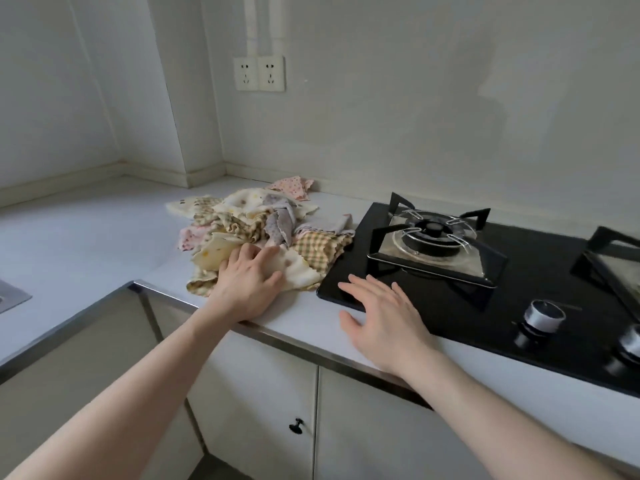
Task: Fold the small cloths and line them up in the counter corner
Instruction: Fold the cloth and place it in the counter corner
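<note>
Head view of a white counter [86, 233] meeting a wall corner. A loose heap of small cloths [256, 230], unfolded and overlapping, lies on the counter just left of a black gas hob [519, 282]; a gingham cloth [320, 249] at the heap's right edge touches the hob's rim, and a pink dotted cloth [294, 187] sits at the back near the wall. How many cloths the heap holds cannot be told, since lower ones are covered. The left hand [247, 285] rests palm-down on the near side of the heap, fingers [258, 252] fairly straight and pressing on a cream cloth, gripping nothing visible. The right hand [381, 318] hovers open, fingers spread, over the hob's near left corner; contact cannot be judged. The second burner [620, 261] and one knob [628, 344] are cut off at the right edge.
</note>
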